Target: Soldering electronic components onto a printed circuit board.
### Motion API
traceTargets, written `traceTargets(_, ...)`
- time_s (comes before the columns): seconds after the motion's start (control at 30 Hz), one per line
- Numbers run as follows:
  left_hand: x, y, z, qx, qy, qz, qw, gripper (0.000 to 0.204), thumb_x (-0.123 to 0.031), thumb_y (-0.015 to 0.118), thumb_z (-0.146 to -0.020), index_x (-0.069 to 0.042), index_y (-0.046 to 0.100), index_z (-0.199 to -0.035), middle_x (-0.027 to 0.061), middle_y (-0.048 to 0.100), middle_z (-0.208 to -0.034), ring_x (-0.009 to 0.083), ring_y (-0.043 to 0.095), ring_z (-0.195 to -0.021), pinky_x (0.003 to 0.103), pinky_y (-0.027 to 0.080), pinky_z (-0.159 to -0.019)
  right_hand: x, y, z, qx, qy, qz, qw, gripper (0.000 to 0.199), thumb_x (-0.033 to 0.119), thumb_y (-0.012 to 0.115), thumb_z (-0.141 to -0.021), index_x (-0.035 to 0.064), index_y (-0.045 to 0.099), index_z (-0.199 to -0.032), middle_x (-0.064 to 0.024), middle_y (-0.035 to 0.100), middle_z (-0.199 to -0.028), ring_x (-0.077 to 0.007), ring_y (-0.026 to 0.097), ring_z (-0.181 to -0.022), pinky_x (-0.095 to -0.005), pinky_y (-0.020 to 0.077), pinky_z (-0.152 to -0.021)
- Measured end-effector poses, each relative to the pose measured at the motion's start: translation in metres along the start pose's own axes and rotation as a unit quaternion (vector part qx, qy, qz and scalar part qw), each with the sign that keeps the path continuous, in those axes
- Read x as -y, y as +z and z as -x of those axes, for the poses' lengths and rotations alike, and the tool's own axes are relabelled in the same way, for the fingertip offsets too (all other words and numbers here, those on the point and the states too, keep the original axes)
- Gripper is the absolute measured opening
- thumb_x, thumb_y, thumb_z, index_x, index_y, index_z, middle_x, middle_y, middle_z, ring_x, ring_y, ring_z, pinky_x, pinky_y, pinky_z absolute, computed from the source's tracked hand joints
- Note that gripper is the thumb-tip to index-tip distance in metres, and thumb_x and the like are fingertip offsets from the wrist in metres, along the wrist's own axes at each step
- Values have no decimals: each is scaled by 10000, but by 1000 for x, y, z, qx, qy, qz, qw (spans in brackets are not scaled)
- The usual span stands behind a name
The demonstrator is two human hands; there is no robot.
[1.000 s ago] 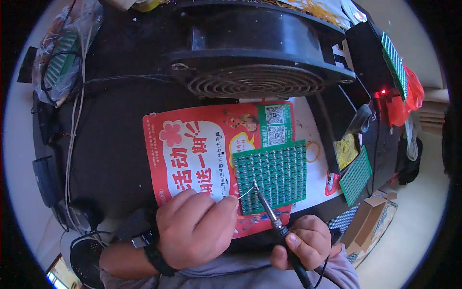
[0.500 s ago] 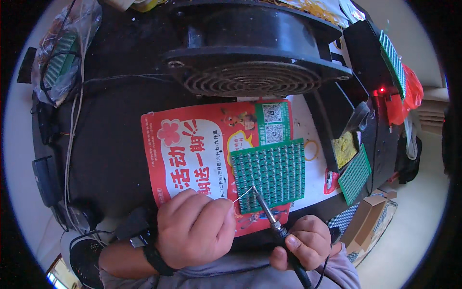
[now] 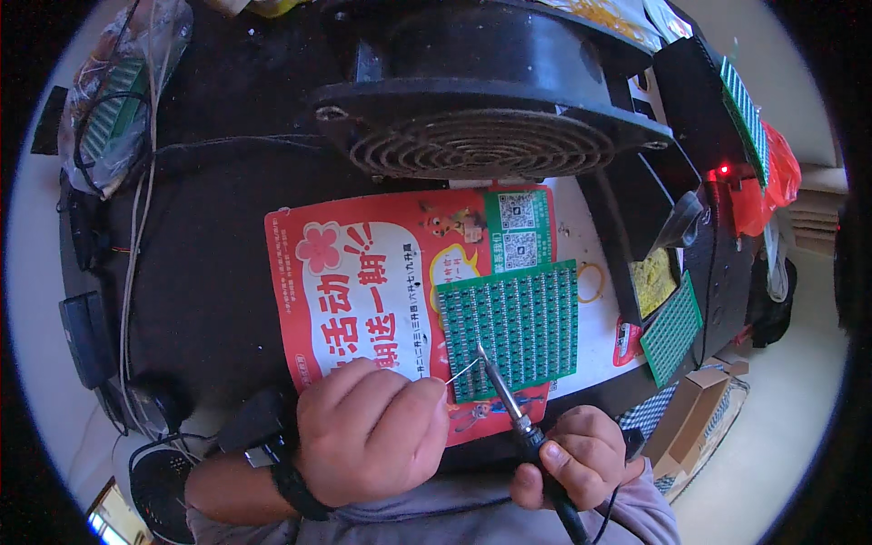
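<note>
A green circuit board (image 3: pixel 522 318) covered with rows of small parts lies on a red printed sheet (image 3: pixel 300 272). My right hand (image 3: pixel 577 459) grips a soldering iron (image 3: pixel 509 400) by its black handle, and the iron's tip rests on or just over the board's lower left area. In my left hand (image 3: pixel 372 436), closed in a pinch, is a thin silvery solder wire (image 3: pixel 463 371). Its free end reaches close to the iron's tip; whether they touch is too small to tell.
A large black fan (image 3: pixel 481 136) stands just beyond the board. To the right are another green board (image 3: pixel 672 329), a yellow sponge (image 3: pixel 654 282) and an open cardboard box (image 3: pixel 695 418). Cables (image 3: pixel 136 227) and a plastic bag with boards (image 3: pixel 113 118) lie at the left.
The iron's tip has shifted slightly up the board. The solder wire's end now sits a little lower beside it. Both hands keep their grips.
</note>
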State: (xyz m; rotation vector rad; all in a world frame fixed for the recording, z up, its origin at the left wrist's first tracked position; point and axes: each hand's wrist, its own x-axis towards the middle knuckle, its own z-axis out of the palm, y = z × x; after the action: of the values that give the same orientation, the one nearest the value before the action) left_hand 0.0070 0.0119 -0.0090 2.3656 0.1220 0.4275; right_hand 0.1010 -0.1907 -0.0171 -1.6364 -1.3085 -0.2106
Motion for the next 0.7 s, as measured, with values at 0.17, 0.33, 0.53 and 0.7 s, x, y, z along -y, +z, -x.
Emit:
traceTargets(0.17, -1, -2, 2, 7, -5, -2, 1000, 153, 22, 683, -645, -32, 605, -764, 73, 571, -637, 245, 552, -507, 336, 451, -491, 1, 2, -2, -9, 0, -5, 1000, 201, 76, 728, -658, -12, 594, -780, -31, 525, -571, -139, 472, -452, -235, 372, -385)
traceTargets(0.33, -4, -17, -10, -5, -133, 43, 990, 111, -12, 709, -693, -21, 631, -772, 103, 582, -645, 259, 574, -539, 314, 466, -534, 0, 2, 1, -23, -4, -6, 1000, 199, 72, 728, -655, -14, 592, -772, -33, 524, -567, -137, 472, -448, -235, 364, -375)
traceTargets(0.53, 3, -33, -12, -42, -254, 174, 951, 134, -18, 719, -770, -32, 689, -900, 54, 615, -651, 115, 537, -506, 227, 414, -502, 0, 1, -3, -9, -5, -11, 1000, 198, 76, 733, -656, -6, 594, -772, -27, 516, -559, -130, 462, -435, -233, 359, -366)
traceTargets(0.7, 9, -42, 6, -146, -84, 130, 977, 257, 34, 688, -741, -38, 630, -981, 54, 600, -692, 137, 524, -519, 261, 402, -514, 1, -2, 1, -33, 7, -27, 999, 216, 93, 744, -669, -1, 592, -789, -27, 520, -570, -136, 468, -460, -241, 387, -386)
